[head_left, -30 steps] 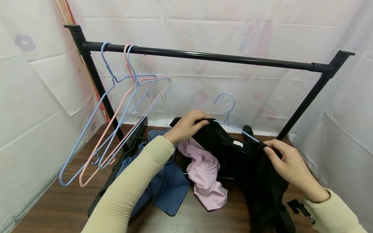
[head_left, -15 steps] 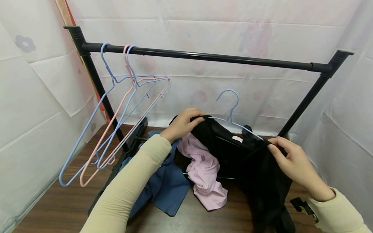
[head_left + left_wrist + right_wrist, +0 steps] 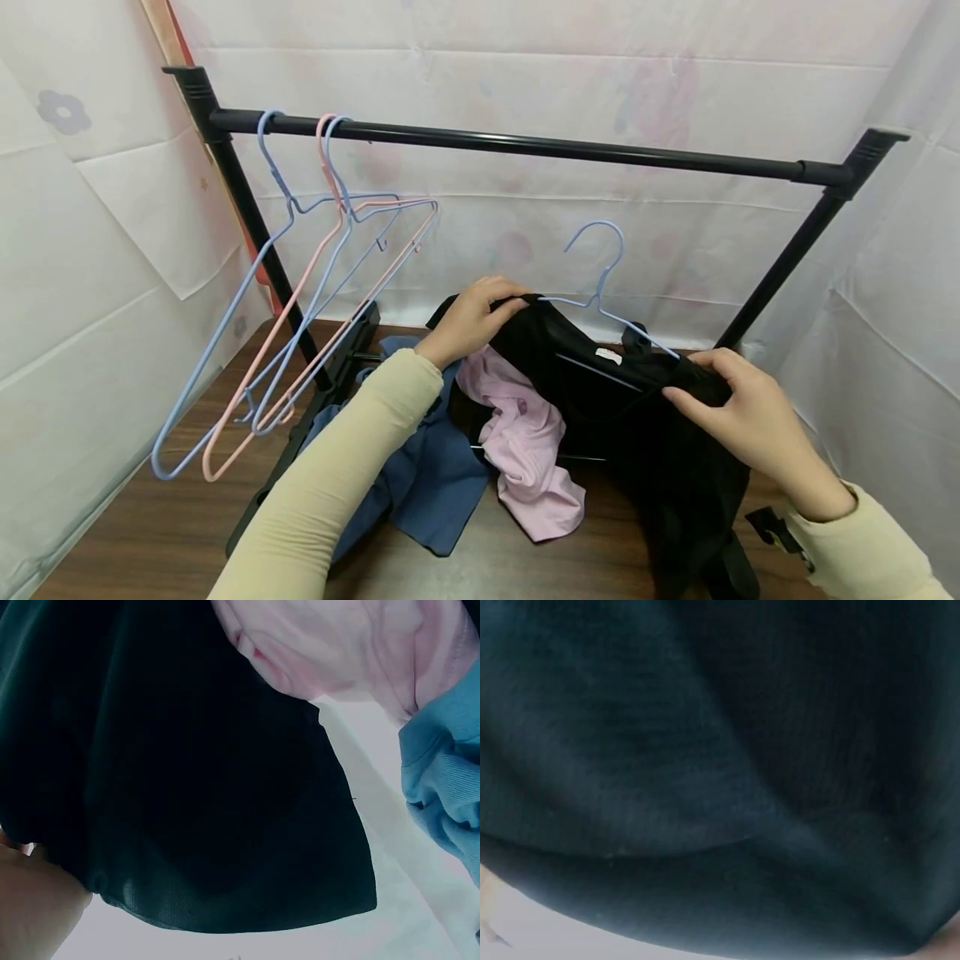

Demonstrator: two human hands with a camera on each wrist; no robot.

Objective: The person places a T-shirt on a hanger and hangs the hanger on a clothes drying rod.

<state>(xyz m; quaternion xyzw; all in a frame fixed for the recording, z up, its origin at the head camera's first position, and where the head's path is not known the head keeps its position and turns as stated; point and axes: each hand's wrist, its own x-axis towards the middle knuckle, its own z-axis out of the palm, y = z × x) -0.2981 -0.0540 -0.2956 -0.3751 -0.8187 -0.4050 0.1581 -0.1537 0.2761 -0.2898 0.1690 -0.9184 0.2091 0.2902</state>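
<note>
A black shirt (image 3: 615, 417) with a white neck label hangs on a light blue hanger (image 3: 600, 287), whose hook stands up free of the rail. My left hand (image 3: 476, 321) grips the shirt's left shoulder with the thumb in front. At the right shoulder, my right hand (image 3: 757, 421) holds the cloth between thumb and fingers, the thumb spread lower on the front. In the left wrist view the black cloth (image 3: 202, 787) fills the middle, with part of the hand (image 3: 37, 900) at lower left. Dark cloth (image 3: 705, 750) covers nearly all of the right wrist view.
A black rail (image 3: 540, 148) spans the garment rack above the hands. Two blue hangers and a pink hanger (image 3: 273, 333) hang at its left end. Below lie a blue garment (image 3: 435, 467) and a pink garment (image 3: 525, 450) on the wooden surface (image 3: 480, 575).
The shirt and its hanger have shifted slightly up and right. My left hand has risen a little. My right thumb has slid left and down the shirt front, away from the fingers.
</note>
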